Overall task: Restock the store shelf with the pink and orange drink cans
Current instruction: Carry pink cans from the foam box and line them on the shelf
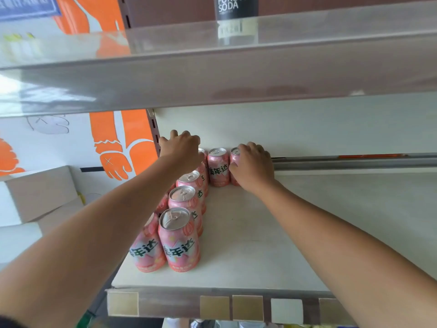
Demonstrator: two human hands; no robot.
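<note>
An upright pink can [234, 156] is being clasped within the curled fingers of the right hand [254, 166], a neighbouring can [218, 166] just left of them, while the grip of the left hand [182, 150] cannot be told.

Left hand [182, 149] at rear cans [218, 168]; right hand [253, 168] grips pink can [234, 158].

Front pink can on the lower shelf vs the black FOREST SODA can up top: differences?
Colour: the front pink can is pink with dark lettering; the black can has white lettering.
Place: the pink can heads a row on the lower shelf; the black can stands on the upper shelf.
View: the pink can's silver top and tab show; the black can's top is cut off by the frame.
Both stand upright.
</note>
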